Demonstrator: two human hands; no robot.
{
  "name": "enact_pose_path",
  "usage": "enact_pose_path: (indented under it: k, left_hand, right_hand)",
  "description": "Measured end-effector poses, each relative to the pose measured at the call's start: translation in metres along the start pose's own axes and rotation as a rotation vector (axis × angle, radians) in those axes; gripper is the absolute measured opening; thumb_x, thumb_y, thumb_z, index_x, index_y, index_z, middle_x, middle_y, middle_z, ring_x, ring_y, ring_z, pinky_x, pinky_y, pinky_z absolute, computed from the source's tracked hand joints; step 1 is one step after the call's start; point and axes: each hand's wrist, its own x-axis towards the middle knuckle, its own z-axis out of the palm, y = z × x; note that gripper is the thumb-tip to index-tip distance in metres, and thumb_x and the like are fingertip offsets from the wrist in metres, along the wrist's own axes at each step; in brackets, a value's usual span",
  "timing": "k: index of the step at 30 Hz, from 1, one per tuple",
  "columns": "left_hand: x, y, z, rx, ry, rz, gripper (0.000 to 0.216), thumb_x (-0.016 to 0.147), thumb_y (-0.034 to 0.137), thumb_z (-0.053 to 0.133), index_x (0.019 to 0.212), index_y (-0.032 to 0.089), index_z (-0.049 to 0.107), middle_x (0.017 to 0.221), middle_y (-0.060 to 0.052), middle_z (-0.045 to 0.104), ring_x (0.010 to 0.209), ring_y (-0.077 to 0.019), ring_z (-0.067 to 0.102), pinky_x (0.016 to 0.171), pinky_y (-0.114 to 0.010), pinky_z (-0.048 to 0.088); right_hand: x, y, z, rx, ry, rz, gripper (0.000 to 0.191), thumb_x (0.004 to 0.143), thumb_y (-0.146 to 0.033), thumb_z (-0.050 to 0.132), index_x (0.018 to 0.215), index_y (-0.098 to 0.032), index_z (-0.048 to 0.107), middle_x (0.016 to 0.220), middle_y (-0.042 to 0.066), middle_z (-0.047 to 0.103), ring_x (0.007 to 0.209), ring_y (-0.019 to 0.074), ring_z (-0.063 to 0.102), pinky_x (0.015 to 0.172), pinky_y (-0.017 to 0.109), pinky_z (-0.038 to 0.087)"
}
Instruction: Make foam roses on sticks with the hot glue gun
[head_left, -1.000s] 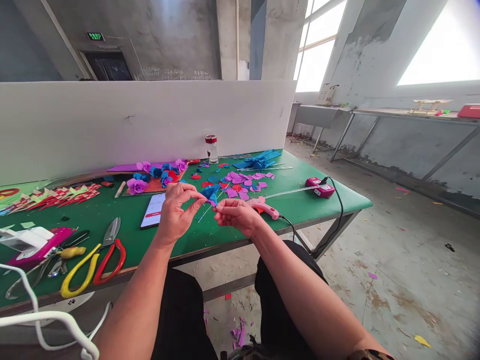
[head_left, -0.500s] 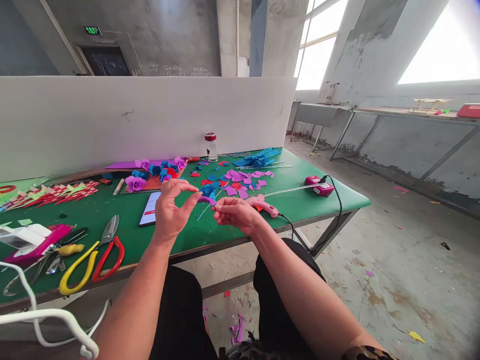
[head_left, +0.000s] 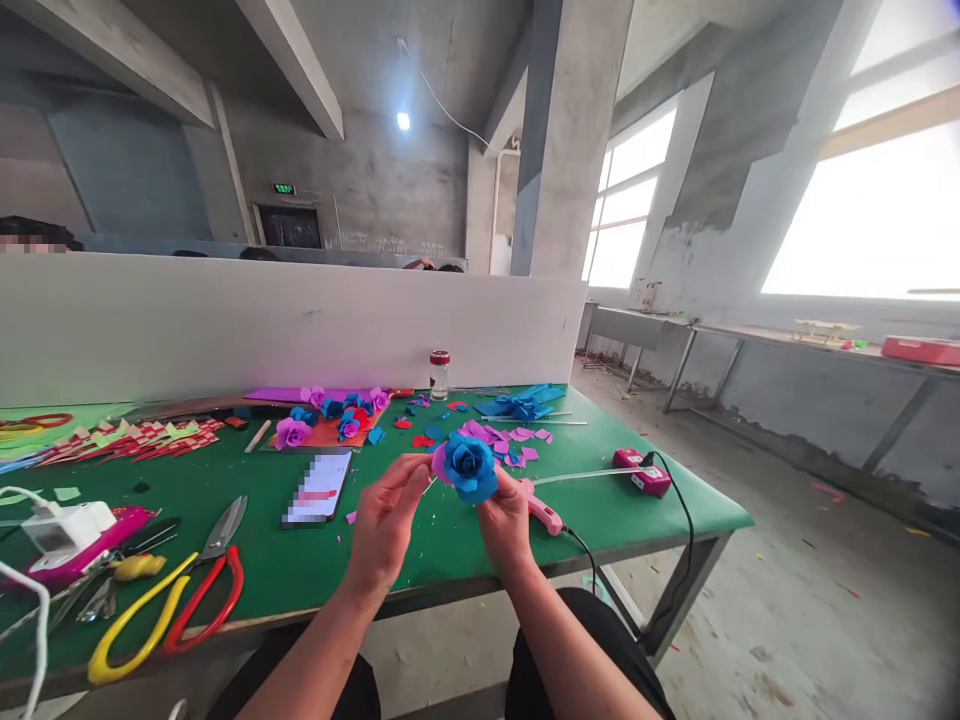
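Note:
A blue paper rose [head_left: 471, 466] faces me above the near part of the table, its petals spread around a dark curled centre. My right hand [head_left: 505, 518] is closed beneath it and holds it from below; the stem is hidden behind the fingers. At the rose's left edge sits a purple paper petal [head_left: 441, 468], which my left hand [head_left: 391, 512] pinches between thumb and fingers. The petal touches the rose, but I cannot tell whether it is stuck on. Just right of my right hand lies a pink glue gun [head_left: 544, 510], partly covered by that hand.
Loose purple petals [head_left: 517, 446] lie behind the rose, with finished paper flowers [head_left: 292, 432] to the left. A phone [head_left: 318, 488], scissors [head_left: 180, 590], a lidded glass jar [head_left: 439, 376] and a pink power strip [head_left: 642, 472] with a cord are also on the green table [head_left: 300, 570].
My view has tilted upward. The blue rose has turned its face toward me and come up between my hands, with the purple petal now at its left side.

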Motion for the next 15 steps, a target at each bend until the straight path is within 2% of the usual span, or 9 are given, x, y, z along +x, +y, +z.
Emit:
enact_pose_path:
  k: [6,12,15]
  left_hand:
    - [-0.005,0.011,0.005,-0.115,0.060,-0.161,0.032,0.082,0.046,0.071,0.103,0.023,0.077,0.089,-0.005,0.071,0.078,-0.0178,0.057,0.077,-0.031,0.050]
    - [-0.006,0.022,0.009,-0.093,0.128,-0.151,0.027,0.072,0.046,0.079,0.078,0.021,0.072,0.069,-0.001,0.063,0.064,-0.0137,0.054,0.061,-0.025,0.048]
    - [-0.006,0.024,0.009,-0.058,0.130,-0.137,0.029,0.071,0.047,0.080,0.074,0.021,0.069,0.066,-0.001,0.061,0.062,-0.0134,0.054,0.057,-0.024,0.045]
  right_hand:
    - [-0.001,-0.003,-0.001,-0.142,0.015,-0.138,0.020,0.079,-0.027,0.062,0.059,-0.026,0.065,0.066,0.002,0.059,0.072,0.0225,0.054,0.075,0.035,0.045]
    - [-0.003,-0.001,0.001,-0.173,0.043,-0.175,0.024,0.080,-0.025,0.061,0.056,-0.027,0.063,0.064,0.001,0.056,0.069,0.0220,0.053,0.073,0.035,0.045]
    - [-0.005,-0.001,0.002,-0.180,0.037,-0.170,0.019,0.079,-0.025,0.062,0.061,-0.028,0.067,0.070,0.002,0.062,0.072,0.0226,0.055,0.074,0.035,0.045]
